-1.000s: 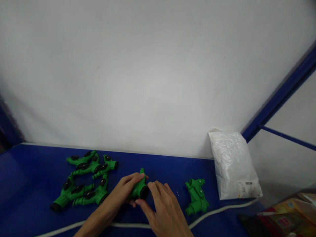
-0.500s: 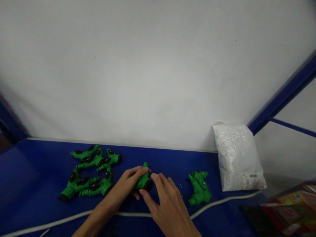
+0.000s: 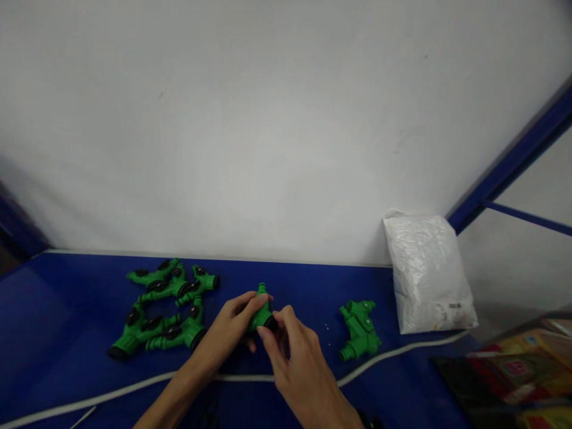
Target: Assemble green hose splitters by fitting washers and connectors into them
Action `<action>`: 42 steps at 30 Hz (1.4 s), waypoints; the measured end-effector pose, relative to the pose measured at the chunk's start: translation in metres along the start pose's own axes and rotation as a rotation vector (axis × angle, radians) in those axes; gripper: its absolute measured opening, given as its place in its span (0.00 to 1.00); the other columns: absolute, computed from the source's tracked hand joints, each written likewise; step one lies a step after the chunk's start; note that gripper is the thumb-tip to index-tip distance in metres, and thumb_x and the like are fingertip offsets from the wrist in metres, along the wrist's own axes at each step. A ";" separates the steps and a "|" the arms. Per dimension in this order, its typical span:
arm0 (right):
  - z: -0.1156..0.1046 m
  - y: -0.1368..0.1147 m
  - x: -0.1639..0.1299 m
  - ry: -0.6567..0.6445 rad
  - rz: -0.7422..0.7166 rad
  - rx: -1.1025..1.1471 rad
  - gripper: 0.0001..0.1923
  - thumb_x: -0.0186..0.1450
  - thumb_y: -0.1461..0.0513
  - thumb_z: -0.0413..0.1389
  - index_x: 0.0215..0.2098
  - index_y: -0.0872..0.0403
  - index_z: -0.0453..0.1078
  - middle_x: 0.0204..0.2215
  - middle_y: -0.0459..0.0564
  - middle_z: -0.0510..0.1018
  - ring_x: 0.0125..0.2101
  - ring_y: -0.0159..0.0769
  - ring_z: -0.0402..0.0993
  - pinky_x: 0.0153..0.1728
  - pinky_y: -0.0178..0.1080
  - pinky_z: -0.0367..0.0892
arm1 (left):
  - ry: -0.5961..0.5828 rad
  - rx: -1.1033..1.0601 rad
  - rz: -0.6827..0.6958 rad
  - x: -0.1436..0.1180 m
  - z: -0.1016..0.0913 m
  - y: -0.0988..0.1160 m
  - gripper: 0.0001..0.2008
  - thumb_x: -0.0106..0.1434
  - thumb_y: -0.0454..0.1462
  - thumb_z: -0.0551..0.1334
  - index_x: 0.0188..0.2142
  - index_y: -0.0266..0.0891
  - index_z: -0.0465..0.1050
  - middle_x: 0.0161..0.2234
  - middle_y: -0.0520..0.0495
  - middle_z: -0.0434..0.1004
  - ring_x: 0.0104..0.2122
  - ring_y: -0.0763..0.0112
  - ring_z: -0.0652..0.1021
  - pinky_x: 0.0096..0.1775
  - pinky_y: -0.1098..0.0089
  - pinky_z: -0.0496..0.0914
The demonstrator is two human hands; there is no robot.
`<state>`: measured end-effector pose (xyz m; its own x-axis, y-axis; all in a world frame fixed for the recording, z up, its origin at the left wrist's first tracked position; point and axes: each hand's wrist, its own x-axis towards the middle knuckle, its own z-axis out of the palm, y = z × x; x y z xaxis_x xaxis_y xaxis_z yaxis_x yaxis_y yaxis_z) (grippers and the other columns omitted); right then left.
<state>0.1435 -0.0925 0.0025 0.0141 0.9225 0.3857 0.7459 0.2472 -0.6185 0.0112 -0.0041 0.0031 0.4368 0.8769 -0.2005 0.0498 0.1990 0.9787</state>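
Pointing its spout [image 3: 261,288] toward the wall [image 3: 286,149], a green hose splitter [image 3: 263,313] is being clasped over the blue tabletop [image 3: 308,286] in the left hand's [image 3: 230,328] grip; its black collar [image 3: 270,323] is being pinched in the right hand's [image 3: 301,357] grip, between thumb and fingers.

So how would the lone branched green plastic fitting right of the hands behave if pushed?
The fitting is probably stiff, given its moulded ridges. Its branching shape should resist rolling. Lying flat, it would probably slide rather than tip.
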 end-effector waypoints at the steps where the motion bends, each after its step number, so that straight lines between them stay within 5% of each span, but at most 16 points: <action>1: 0.000 0.000 0.000 -0.002 -0.011 -0.013 0.05 0.73 0.57 0.49 0.44 0.48 0.62 0.35 0.47 0.77 0.35 0.40 0.79 0.35 0.41 0.75 | 0.011 0.003 -0.008 0.000 0.000 0.000 0.25 0.57 0.55 0.64 0.41 0.35 0.77 0.28 0.50 0.74 0.25 0.70 0.74 0.18 0.76 0.69; 8: -0.004 0.001 0.003 -0.062 -0.249 -0.288 0.12 0.73 0.62 0.48 0.54 0.51 0.61 0.41 0.53 0.76 0.39 0.45 0.77 0.41 0.48 0.75 | 0.022 -0.002 -0.024 0.001 -0.003 -0.001 0.23 0.58 0.53 0.63 0.38 0.35 0.79 0.30 0.47 0.76 0.24 0.72 0.74 0.16 0.78 0.66; 13: -0.003 0.001 0.003 -0.026 -0.095 -0.065 0.03 0.73 0.60 0.50 0.44 0.50 0.62 0.35 0.48 0.77 0.36 0.41 0.77 0.38 0.42 0.73 | 0.020 -0.034 0.034 -0.001 0.001 0.000 0.25 0.57 0.54 0.64 0.41 0.35 0.78 0.29 0.50 0.73 0.23 0.72 0.73 0.18 0.76 0.69; 18: -0.008 -0.004 0.005 -0.046 0.031 0.100 0.06 0.72 0.58 0.51 0.38 0.49 0.61 0.28 0.43 0.75 0.27 0.34 0.75 0.29 0.35 0.70 | -0.011 -0.010 0.024 -0.003 0.000 0.001 0.24 0.59 0.54 0.63 0.42 0.35 0.78 0.28 0.50 0.73 0.25 0.71 0.74 0.19 0.76 0.69; 22: -0.010 0.001 0.005 -0.049 -0.162 -0.152 0.12 0.71 0.59 0.53 0.52 0.51 0.63 0.40 0.52 0.77 0.39 0.42 0.77 0.40 0.44 0.73 | -0.013 -0.016 -0.017 -0.002 -0.002 -0.001 0.23 0.60 0.53 0.62 0.40 0.34 0.79 0.31 0.46 0.77 0.27 0.70 0.75 0.18 0.78 0.67; 25: -0.008 0.004 0.004 -0.062 -0.238 -0.265 0.12 0.72 0.62 0.51 0.53 0.51 0.63 0.42 0.54 0.76 0.40 0.44 0.76 0.42 0.47 0.73 | -0.009 -0.026 -0.026 -0.001 -0.003 -0.004 0.24 0.59 0.53 0.63 0.40 0.34 0.80 0.32 0.45 0.78 0.28 0.69 0.76 0.17 0.78 0.67; 30: -0.005 0.000 0.005 -0.041 -0.067 0.012 0.01 0.72 0.61 0.51 0.42 0.50 0.62 0.35 0.47 0.76 0.34 0.38 0.76 0.36 0.40 0.72 | 0.007 -0.014 0.045 -0.002 0.000 -0.002 0.24 0.59 0.53 0.63 0.42 0.36 0.79 0.31 0.48 0.76 0.25 0.71 0.75 0.18 0.76 0.70; 35: -0.006 -0.004 0.005 -0.038 0.091 0.252 0.07 0.72 0.56 0.52 0.38 0.49 0.59 0.28 0.41 0.75 0.27 0.33 0.75 0.30 0.35 0.69 | 0.019 0.051 0.097 -0.004 0.001 0.004 0.24 0.60 0.53 0.62 0.43 0.35 0.78 0.30 0.49 0.75 0.23 0.72 0.74 0.19 0.75 0.72; 42: -0.009 0.003 0.006 -0.088 -0.210 -0.209 0.13 0.72 0.61 0.52 0.54 0.51 0.61 0.42 0.53 0.74 0.41 0.44 0.74 0.42 0.47 0.73 | -0.005 0.015 -0.002 -0.002 -0.002 0.001 0.23 0.62 0.52 0.61 0.41 0.33 0.79 0.31 0.47 0.75 0.25 0.73 0.74 0.18 0.78 0.70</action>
<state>0.1521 -0.0894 0.0091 -0.2061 0.8820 0.4239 0.8472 0.3776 -0.3738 0.0084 -0.0050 0.0048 0.4414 0.8741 -0.2026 0.0644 0.1943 0.9788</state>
